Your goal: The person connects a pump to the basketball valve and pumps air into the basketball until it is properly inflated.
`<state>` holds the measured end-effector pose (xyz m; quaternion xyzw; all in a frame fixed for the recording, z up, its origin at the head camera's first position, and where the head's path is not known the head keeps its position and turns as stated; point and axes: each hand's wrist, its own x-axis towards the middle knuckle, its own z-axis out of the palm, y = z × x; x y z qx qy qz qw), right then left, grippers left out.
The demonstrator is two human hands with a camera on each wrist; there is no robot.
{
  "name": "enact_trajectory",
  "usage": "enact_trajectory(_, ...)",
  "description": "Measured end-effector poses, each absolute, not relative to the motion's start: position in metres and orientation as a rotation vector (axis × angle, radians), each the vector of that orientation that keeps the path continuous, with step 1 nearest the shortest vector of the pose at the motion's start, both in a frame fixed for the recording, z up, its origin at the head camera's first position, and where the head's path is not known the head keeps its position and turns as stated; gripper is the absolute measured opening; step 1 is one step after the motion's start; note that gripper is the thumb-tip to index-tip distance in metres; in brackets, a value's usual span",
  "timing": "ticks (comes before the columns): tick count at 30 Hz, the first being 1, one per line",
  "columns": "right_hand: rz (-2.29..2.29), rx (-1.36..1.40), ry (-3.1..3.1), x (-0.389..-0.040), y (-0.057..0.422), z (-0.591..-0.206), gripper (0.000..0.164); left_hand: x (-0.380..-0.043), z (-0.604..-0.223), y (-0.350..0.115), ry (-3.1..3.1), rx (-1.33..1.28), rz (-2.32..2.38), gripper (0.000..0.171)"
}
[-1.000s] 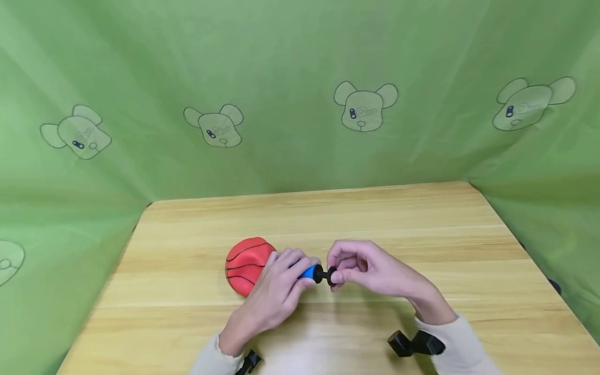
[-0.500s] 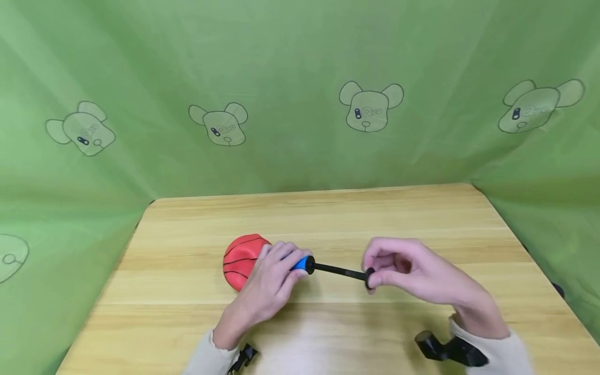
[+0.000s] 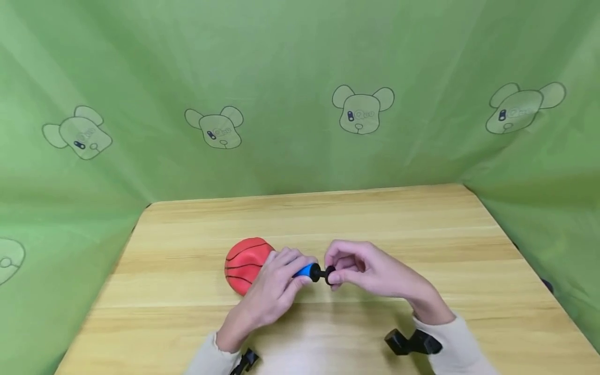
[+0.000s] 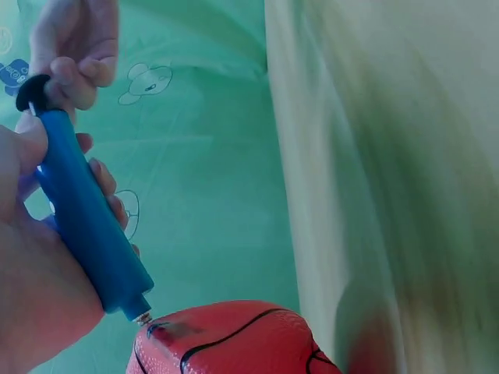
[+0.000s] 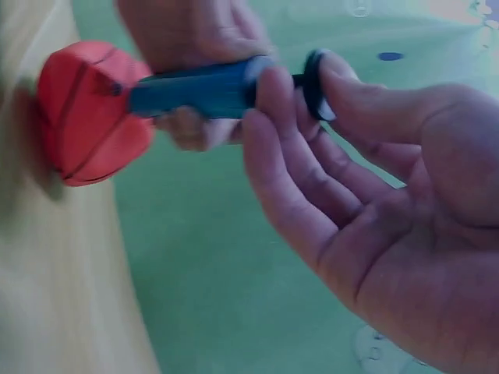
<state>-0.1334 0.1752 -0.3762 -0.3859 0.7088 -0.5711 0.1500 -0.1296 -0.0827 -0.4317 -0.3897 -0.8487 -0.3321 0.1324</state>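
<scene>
A partly deflated red ball [image 3: 246, 265] with black lines lies on the table, its surface dented. My left hand [image 3: 274, 291] grips the blue barrel of a hand pump [image 4: 90, 214], fingers wrapped round it. The pump's metal tip meets the ball in the left wrist view, at a dark spot on the skin. My right hand [image 3: 370, 268] pinches the black disc-shaped pump handle [image 5: 314, 86] between thumb and fingers. Only a short stretch of the black rod shows between handle and barrel. In the head view the left hand hides the pump's tip end.
The wooden table [image 3: 375, 219] stretches behind and to both sides of the hands. A green curtain [image 3: 281, 156] with bear-head drawings hangs around its back and sides. Black wrist mounts [image 3: 412, 342] sit at the sleeves.
My right hand drew the handle out to the right, baring a long rod, and has since pushed it back left close to the barrel. My left hand keeps its grip; the ball stays put.
</scene>
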Motion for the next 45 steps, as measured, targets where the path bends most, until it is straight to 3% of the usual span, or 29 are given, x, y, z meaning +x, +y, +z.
enact_trajectory(9, -1.730, -1.310, 2.034, -0.114, 0.213, -0.342, 0.035, -0.135, -0.427, -0.093, -2.464, -1.057, -1.025, 0.029)
enact_trajectory(13, -1.728, -1.259, 2.022, -0.122, 0.204, -0.352, 0.030, -0.134, -0.426, -0.093, -2.471, -1.062, -1.021, 0.029)
enact_trajectory(20, -1.724, -1.084, 1.964, -0.143, 0.169, -0.391, 0.003, -0.128, -0.427, -0.086, -2.490, -1.092, -0.946, 0.030)
enact_trajectory(28, -1.706, -1.107, 2.038, -0.139, 0.172, -0.380, 0.013, -0.133, -0.429, -0.087, -2.471, -1.109, -0.968, 0.028)
enact_trajectory(36, -1.833, -1.445, 1.915, -0.122, 0.213, -0.348, 0.037, -0.140, -0.423, -0.094, -2.442, -1.075, -1.004, 0.028)
enact_trajectory(45, -1.740, -1.144, 1.921, -0.138, 0.186, -0.369, 0.019, -0.135, -0.426, -0.092, -2.437, -1.083, -0.921, 0.027)
